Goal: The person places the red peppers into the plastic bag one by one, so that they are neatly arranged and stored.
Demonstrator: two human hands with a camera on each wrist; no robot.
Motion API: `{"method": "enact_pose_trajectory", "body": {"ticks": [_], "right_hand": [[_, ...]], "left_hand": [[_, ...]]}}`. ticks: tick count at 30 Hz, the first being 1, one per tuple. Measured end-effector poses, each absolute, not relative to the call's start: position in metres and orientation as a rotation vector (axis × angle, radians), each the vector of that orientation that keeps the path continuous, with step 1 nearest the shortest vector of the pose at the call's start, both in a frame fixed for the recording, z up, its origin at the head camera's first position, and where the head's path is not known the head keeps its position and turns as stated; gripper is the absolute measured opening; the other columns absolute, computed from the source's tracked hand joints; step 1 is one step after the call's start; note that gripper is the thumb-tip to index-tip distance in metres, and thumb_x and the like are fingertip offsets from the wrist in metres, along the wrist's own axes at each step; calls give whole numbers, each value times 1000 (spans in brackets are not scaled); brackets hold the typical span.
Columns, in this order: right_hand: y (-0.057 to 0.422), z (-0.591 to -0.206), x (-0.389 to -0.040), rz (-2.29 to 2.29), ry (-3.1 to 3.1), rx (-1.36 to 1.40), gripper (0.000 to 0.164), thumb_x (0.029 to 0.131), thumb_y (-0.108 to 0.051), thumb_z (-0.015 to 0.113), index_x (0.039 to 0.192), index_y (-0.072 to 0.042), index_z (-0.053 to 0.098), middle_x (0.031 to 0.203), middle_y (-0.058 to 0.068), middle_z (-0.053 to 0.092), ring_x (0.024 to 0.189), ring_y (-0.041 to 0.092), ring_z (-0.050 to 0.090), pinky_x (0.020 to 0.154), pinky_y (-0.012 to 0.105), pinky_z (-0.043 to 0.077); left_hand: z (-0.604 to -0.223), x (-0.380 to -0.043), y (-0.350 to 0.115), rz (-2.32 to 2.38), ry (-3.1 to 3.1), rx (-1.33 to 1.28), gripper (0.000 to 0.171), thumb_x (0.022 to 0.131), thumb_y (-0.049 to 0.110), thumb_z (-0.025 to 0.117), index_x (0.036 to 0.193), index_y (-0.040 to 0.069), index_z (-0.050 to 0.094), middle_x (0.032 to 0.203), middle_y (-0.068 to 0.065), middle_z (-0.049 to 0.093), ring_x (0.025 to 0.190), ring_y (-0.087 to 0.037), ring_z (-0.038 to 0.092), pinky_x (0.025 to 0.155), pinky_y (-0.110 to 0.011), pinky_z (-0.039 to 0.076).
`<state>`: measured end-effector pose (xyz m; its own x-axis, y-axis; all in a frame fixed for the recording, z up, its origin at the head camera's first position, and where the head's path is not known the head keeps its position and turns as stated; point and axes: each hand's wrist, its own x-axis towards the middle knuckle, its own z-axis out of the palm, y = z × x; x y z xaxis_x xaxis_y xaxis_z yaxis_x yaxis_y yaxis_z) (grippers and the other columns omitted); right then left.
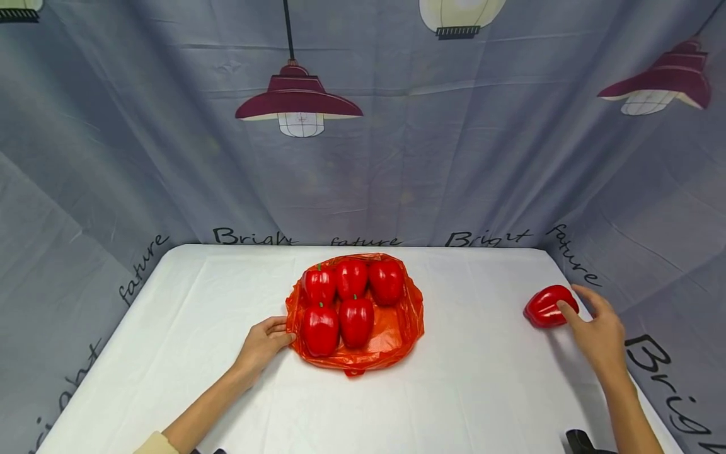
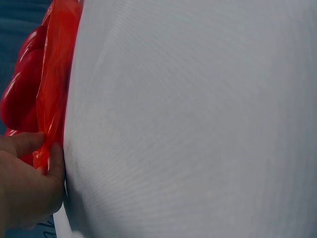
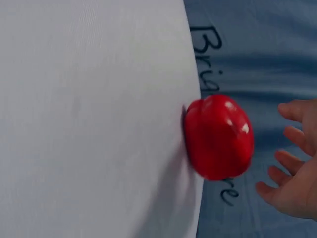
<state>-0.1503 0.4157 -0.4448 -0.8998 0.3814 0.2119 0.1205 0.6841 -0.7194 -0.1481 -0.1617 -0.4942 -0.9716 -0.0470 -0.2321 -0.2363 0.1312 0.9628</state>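
Note:
A red plastic bag [image 1: 387, 331] lies spread open near the middle of the white table, with several glossy red bell peppers [image 1: 357, 323] inside. At its left edge my left hand [image 1: 263, 343] pinches the bag's rim between thumb and fingers; the left wrist view shows the plastic [image 2: 62, 64] gathered there. One more red bell pepper [image 1: 544, 309] rests alone on the table's right side. My right hand [image 1: 601, 334] reaches over it in the head view, fingers spread. In the right wrist view a gap separates the fingertips from this pepper [image 3: 218, 139].
The white-covered table [image 1: 465, 378] ends close beyond the lone pepper on the right. Grey-blue curtains [image 1: 397, 176] printed with lamps and lettering hang around it. A black object [image 1: 581, 441] sits at the lower right, under the right forearm.

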Motion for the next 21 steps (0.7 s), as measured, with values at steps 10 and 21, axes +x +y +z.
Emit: {"method": "enact_pose_trajectory", "body": {"ticks": [10, 21], "right_hand": [[429, -456, -160, 1102, -2663, -428, 71, 101, -32, 57, 155, 1, 24, 154, 37, 19, 137, 59, 22, 95, 73, 35], [432, -470, -171, 1104, -2713, -509, 78, 100, -30, 58, 157, 0, 14, 151, 40, 17, 131, 63, 26, 89, 75, 39]], "left_hand": [[-495, -149, -162, 1961, 2250, -294, 44, 89, -2, 68, 130, -11, 55, 109, -16, 65, 92, -19, 62, 76, -21, 54], [-495, -148, -163, 1955, 2235, -315, 43, 90, -1, 68, 131, -9, 55, 109, -16, 64, 92, -19, 62, 77, -21, 54]]}}
